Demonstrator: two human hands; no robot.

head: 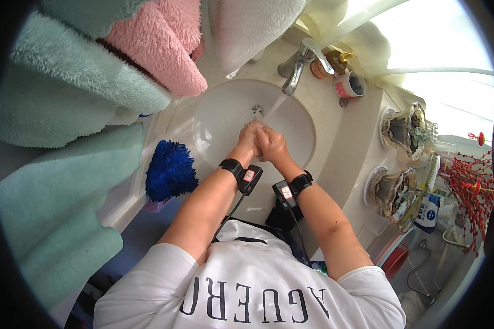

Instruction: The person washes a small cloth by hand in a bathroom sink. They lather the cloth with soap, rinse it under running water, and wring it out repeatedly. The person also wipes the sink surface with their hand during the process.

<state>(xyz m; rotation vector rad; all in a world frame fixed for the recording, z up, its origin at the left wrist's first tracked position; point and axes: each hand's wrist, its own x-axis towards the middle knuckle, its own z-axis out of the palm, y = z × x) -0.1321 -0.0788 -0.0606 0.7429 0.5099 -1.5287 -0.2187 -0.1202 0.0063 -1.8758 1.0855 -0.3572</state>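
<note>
My left hand and my right hand are pressed together over a white oval washbasin. A stream of water runs from the chrome faucet down towards them, and the skin looks wet. The right hand's fingers curl in against the left, whose own fingers are mostly covered. Whether anything lies between the palms is hidden. Just beyond the hands shows the metal drain. Each wrist wears a black strap with a small cabled box, the left box and the right box.
Towels, including a pink one and a pale green one, hang at left. A blue shaggy cloth rests by the counter edge. Behind the faucet stand a pump bottle and a cup. Potted succulents line the right ledge.
</note>
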